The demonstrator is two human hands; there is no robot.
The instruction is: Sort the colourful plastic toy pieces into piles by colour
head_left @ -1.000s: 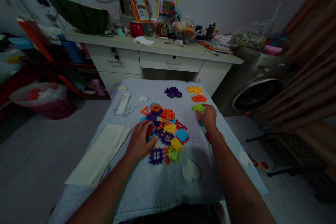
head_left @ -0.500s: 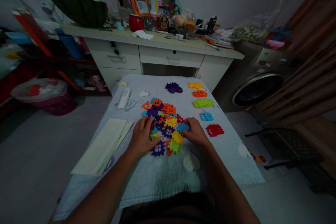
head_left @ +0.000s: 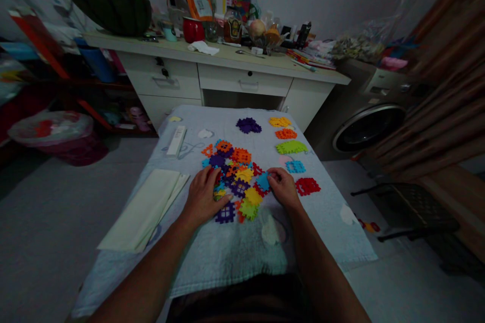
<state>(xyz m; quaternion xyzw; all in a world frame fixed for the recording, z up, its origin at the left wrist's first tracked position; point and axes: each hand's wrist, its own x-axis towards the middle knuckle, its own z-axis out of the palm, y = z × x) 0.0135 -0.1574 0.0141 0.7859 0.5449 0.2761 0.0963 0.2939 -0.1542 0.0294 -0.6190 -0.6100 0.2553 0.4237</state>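
Sorting of interlocking plastic pieces by colour, head view. Nearest, a desk [head_left: 326,237] is draped in pale blue cloth. The left hand [head_left: 203,196] lies at the left side of a mixed pile [head_left: 241,173], thumb set wide of the fingers; whether it grips a piece cannot be told. A purple window piece [head_left: 226,213] lies at the pile's near edge, beside the thumb. At the pile's right side the right hand [head_left: 283,186] is narrow, its fingertips touching a blue piece [head_left: 262,181] — whether it is firmly pinched cannot be told. A folded pale sheet [head_left: 146,212] lies left of the left hand.

Along the desk's right side, near to far, lie single-colour groups: red [head_left: 307,186], light blue [head_left: 295,166], green [head_left: 291,147], orange [head_left: 285,133] and yellow [head_left: 279,121]. A purple group [head_left: 248,125] sits apart, left of the yellow; a slim white box [head_left: 176,141] lies at far left. Beyond — a white drawer unit [head_left: 223,76] bearing a red mug [head_left: 193,30], with a washing machine [head_left: 373,121] at its right.
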